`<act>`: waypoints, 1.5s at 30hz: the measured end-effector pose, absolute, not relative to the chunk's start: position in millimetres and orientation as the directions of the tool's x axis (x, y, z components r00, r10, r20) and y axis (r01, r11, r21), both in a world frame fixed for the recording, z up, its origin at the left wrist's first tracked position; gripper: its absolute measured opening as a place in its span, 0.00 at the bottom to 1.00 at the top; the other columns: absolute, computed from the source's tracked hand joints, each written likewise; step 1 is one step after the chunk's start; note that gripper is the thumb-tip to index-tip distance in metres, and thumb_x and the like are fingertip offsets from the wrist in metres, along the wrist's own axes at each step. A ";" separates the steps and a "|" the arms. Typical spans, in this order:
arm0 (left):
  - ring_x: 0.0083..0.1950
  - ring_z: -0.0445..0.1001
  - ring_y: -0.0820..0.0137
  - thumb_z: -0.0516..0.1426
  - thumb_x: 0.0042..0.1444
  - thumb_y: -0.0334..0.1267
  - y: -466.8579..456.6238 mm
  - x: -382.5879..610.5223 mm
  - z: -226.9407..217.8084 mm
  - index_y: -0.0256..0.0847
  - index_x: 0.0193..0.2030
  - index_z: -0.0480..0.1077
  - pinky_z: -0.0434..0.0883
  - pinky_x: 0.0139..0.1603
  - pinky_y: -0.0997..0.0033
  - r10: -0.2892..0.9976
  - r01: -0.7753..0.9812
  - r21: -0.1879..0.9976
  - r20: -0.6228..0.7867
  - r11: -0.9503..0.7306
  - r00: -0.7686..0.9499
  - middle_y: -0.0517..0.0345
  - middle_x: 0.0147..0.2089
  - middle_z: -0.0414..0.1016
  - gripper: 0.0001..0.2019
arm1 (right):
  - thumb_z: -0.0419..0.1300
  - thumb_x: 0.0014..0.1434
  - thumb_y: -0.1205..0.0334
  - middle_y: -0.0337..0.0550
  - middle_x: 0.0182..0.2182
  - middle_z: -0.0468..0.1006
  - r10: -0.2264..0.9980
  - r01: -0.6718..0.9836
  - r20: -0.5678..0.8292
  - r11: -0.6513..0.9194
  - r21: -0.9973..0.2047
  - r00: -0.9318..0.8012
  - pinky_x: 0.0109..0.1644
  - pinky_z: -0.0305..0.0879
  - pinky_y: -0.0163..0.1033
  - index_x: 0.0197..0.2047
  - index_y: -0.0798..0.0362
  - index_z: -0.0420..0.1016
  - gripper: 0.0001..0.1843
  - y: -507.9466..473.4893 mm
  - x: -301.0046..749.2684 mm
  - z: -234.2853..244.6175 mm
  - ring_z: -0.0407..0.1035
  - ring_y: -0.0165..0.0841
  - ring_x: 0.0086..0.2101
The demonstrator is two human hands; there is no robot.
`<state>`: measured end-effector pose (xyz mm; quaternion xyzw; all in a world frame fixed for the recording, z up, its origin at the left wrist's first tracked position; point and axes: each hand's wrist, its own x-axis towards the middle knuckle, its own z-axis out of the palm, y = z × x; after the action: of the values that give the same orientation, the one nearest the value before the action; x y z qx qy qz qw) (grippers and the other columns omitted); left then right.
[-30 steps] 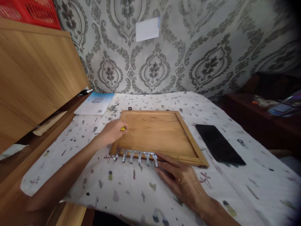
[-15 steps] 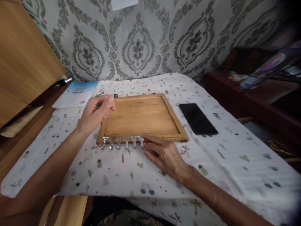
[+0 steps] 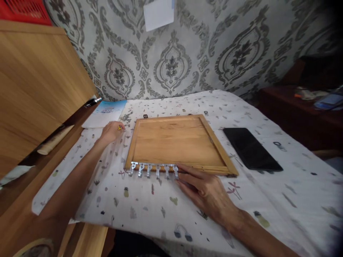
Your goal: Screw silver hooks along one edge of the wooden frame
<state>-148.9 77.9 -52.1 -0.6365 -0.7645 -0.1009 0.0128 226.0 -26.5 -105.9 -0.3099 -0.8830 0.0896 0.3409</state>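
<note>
A shallow wooden frame with a flat back panel [image 3: 166, 141] lies on the patterned cloth. Along its near edge rests a silver metal hook rail [image 3: 158, 170], its several hooks hanging over the front side. The fingers of my right hand [image 3: 209, 189] grip the rail's right end against the wood. My left hand [image 3: 111, 132] is closed, low over the cloth to the left of the frame. A bit of yellow and black shows between its fingers; the rest of that small item is hidden.
A black phone [image 3: 252, 148] lies right of the frame. A blue-and-white booklet [image 3: 105, 113] sits at the back left, near a wooden cabinet panel [image 3: 40, 78]. Patterned fabric [image 3: 171, 64] rises behind the table. A dark red surface [image 3: 289, 117] stands at the right.
My left hand has moved from above the frame's left edge outward to the cloth beside it. My right hand stays on the hook rail. The view has shifted to the left.
</note>
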 end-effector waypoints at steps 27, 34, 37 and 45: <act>0.38 0.73 0.67 0.59 0.52 0.42 48.9 -84.3 -31.4 0.40 0.33 0.72 0.69 0.42 0.70 0.994 0.883 0.459 0.086 -0.101 0.069 0.59 0.33 0.77 0.08 | 0.56 0.67 0.62 0.48 0.51 0.82 0.673 0.521 0.476 0.739 -0.426 -0.566 0.42 0.78 0.41 0.39 0.52 0.83 0.13 -30.6 225.8 -104.9 0.81 0.38 0.41; 0.34 0.72 0.71 0.58 0.55 0.42 14.4 5.4 -19.4 0.39 0.32 0.75 0.66 0.36 0.74 0.877 0.713 0.658 -0.165 -0.243 0.451 0.62 0.32 0.77 0.09 | 0.56 0.68 0.61 0.49 0.50 0.82 0.648 0.518 0.497 0.761 -0.390 -0.577 0.40 0.76 0.39 0.39 0.53 0.81 0.12 -30.6 225.8 -104.4 0.80 0.36 0.39; 0.31 0.71 0.73 0.57 0.57 0.40 14.2 21.2 -21.7 0.40 0.33 0.75 0.65 0.33 0.74 0.824 0.714 0.659 -0.254 -0.236 0.506 0.62 0.29 0.76 0.08 | 0.57 0.68 0.62 0.49 0.50 0.82 0.647 0.511 0.491 0.762 -0.398 -0.583 0.40 0.74 0.37 0.40 0.54 0.81 0.11 -30.8 226.2 -104.2 0.80 0.36 0.40; 0.31 0.70 0.72 0.58 0.55 0.41 21.7 27.8 -27.5 0.40 0.32 0.74 0.65 0.32 0.74 0.789 0.734 0.655 -0.348 -0.182 0.506 0.62 0.29 0.74 0.07 | 0.56 0.69 0.62 0.47 0.46 0.82 0.648 0.487 0.478 0.761 -0.428 -0.593 0.37 0.71 0.37 0.40 0.54 0.80 0.11 -29.9 226.1 -104.3 0.77 0.33 0.36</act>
<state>27.8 21.7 -27.5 -0.7680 -0.4957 -0.0343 -0.4040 226.1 -29.9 -104.3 -0.3213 -0.8833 0.1271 0.3168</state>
